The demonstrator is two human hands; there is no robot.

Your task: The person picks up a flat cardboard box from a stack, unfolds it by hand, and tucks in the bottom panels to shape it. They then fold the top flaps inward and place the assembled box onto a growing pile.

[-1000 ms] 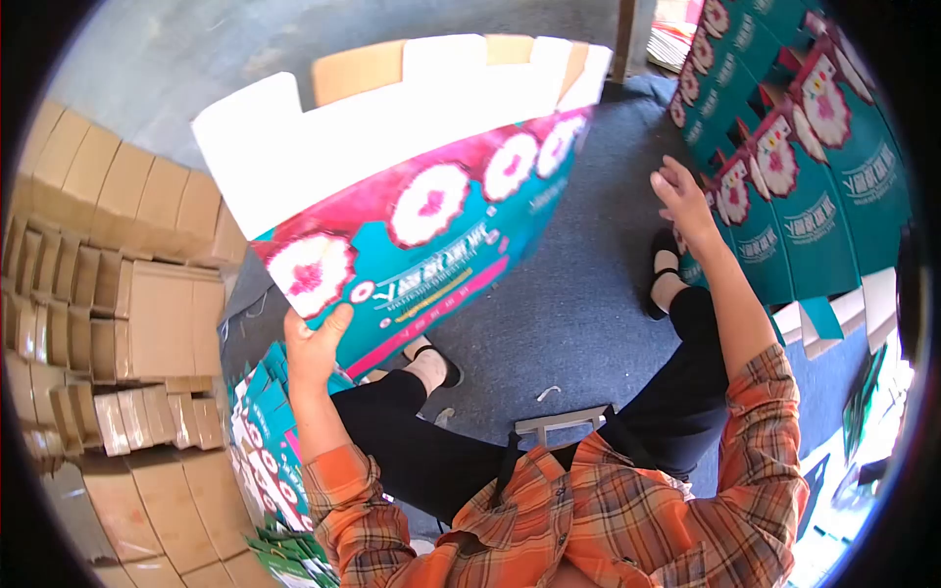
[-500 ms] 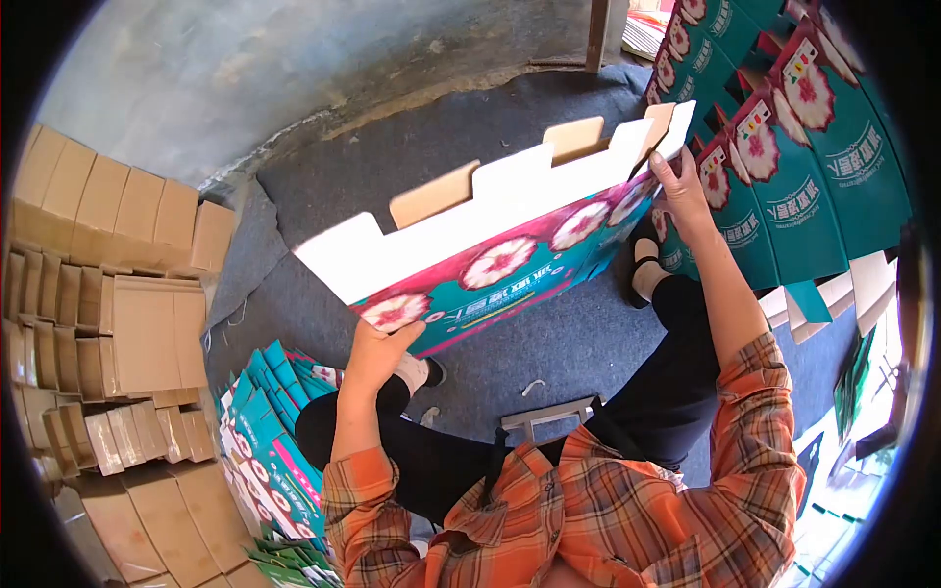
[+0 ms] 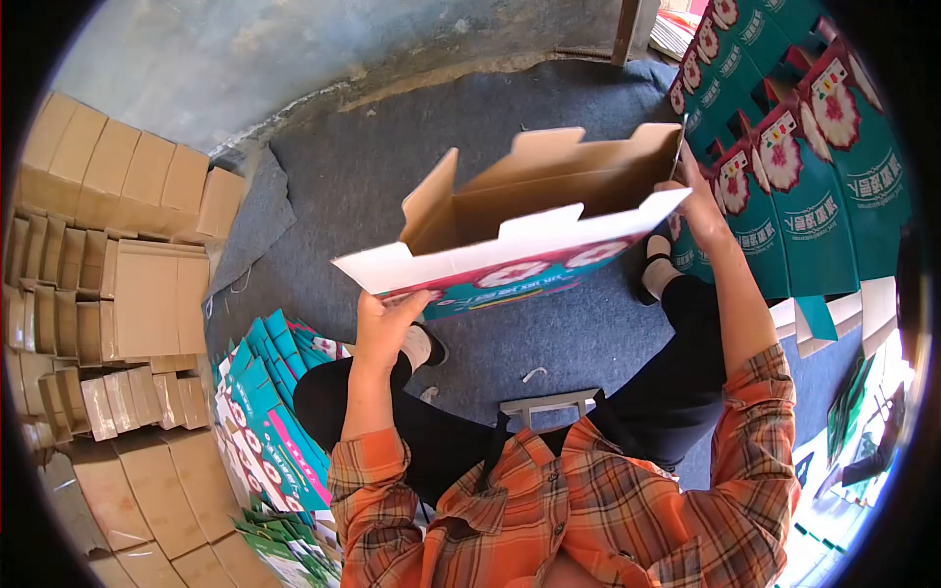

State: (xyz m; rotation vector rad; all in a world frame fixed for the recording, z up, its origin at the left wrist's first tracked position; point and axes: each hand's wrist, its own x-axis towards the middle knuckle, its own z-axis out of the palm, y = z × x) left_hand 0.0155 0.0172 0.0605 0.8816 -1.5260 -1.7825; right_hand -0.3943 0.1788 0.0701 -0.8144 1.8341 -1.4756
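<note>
A printed cardboard box (image 3: 529, 257), teal and magenta outside with white flaps and bare brown inside, is held up in front of my knees. Its top gapes open, showing the brown interior, and tabbed flaps stand along the rims. My left hand (image 3: 382, 328) grips the near left corner, thumb on the printed face. At the right end my right hand (image 3: 698, 208) is closed on the box's edge; some of its fingers are hidden behind the cardboard.
Stacks of brown cartons (image 3: 162, 304) rise on the left. Flat printed teal boxes (image 3: 270, 421) lean in a pile by my left leg. Standing teal boxes (image 3: 823, 216) are piled at the right. A small metal-framed stool (image 3: 549, 404) is between my legs, on dark floor matting (image 3: 338, 186).
The flattened box has been spread apart into an open, hollow shape. Its printed face has tilted down and away from view, and my right hand has shifted slightly lower.
</note>
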